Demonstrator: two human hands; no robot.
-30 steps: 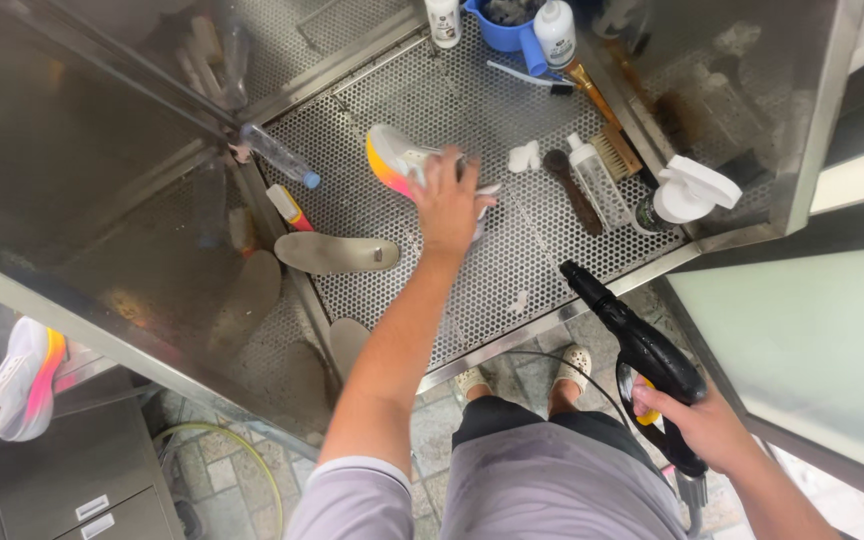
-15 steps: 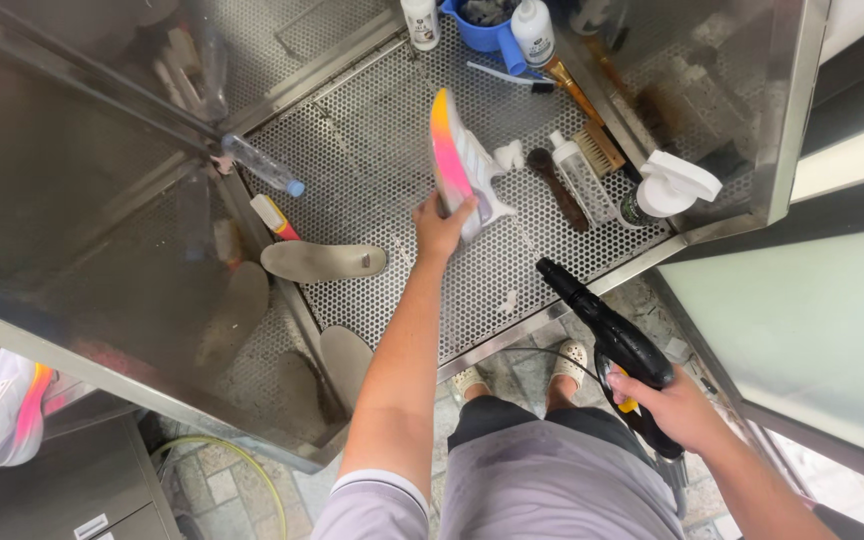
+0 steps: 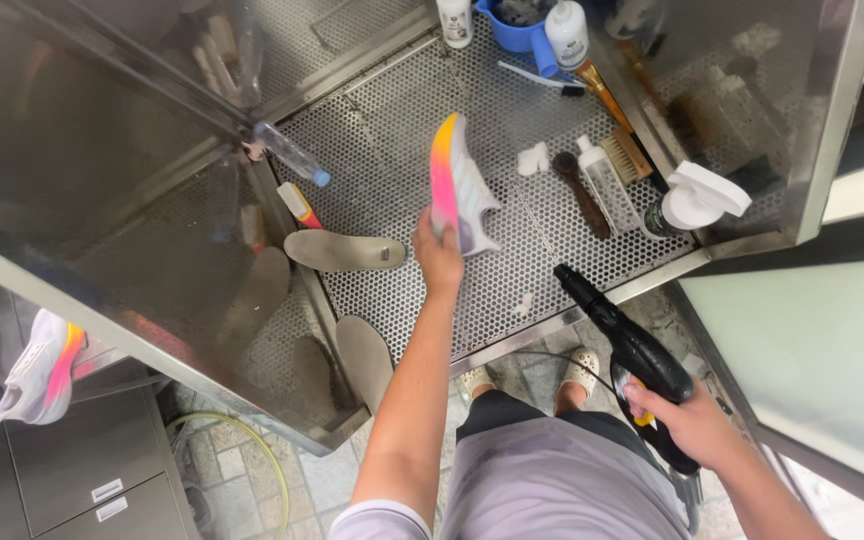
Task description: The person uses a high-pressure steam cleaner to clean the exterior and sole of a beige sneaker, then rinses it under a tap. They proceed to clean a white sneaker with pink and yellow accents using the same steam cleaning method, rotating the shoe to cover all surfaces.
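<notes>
**Sneaker up on edge, spray gun low**

Far left, outside the steel cabinet, a matching white sneaker (image 3: 37,368) with a pink-orange sole lies on its side. Inside, on the perforated metal tabletop (image 3: 392,130), a clear plastic bottle (image 3: 292,155) leans by the left wall, and a flat grey insole (image 3: 344,250) lies below it; a second insole (image 3: 365,355) sits near the front edge.

My left hand (image 3: 439,262) has its fingers clamped on the heel end of the sneaker (image 3: 457,185) — it stands tilted above the mesh, its smooth pink-to-yellow sole facing left and its white knit upper facing right.

Further right lie a dark-handled brush (image 3: 582,193), a bristly wooden brush (image 3: 625,155) and a white trigger sprayer (image 3: 697,195).

My right hand (image 3: 687,425) is clenched round the grip of a black spray gun (image 3: 627,350) — long tapered nozzle pointing up-left, held below the tabletop's front edge, over the stone floor.
</notes>
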